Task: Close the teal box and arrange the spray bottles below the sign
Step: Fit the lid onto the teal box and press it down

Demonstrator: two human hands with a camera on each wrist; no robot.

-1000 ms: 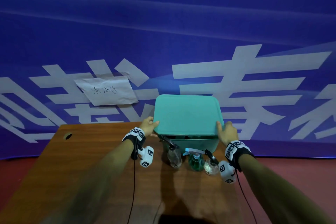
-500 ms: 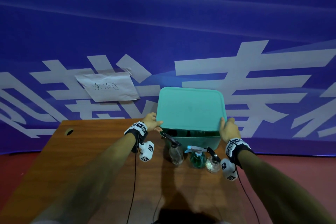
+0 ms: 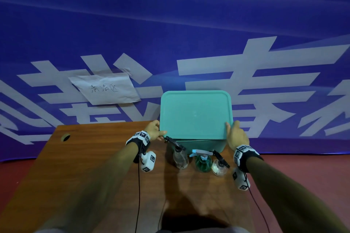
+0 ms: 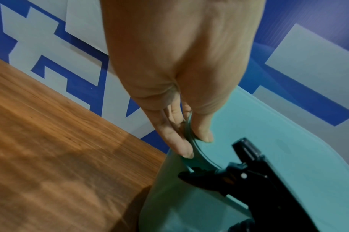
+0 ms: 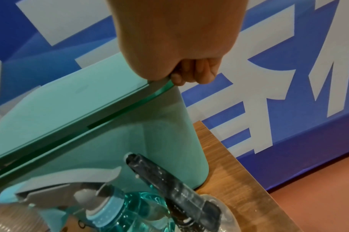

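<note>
Teal lid sits between left hand and right hand, both pinching its edges.

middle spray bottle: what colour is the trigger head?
Light grey trigger head on a pale blue collar, over the green-tinted middle spray bottle. Clearest in the right wrist view.

wooden table, teal box, three spray bottles

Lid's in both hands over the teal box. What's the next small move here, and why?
Probably lower the near edge of the lid and press it flat onto the teal box. The left hand and right hand grip its near corners, and the right wrist view shows a dark gap along the front rim, so it is not seated.
</note>
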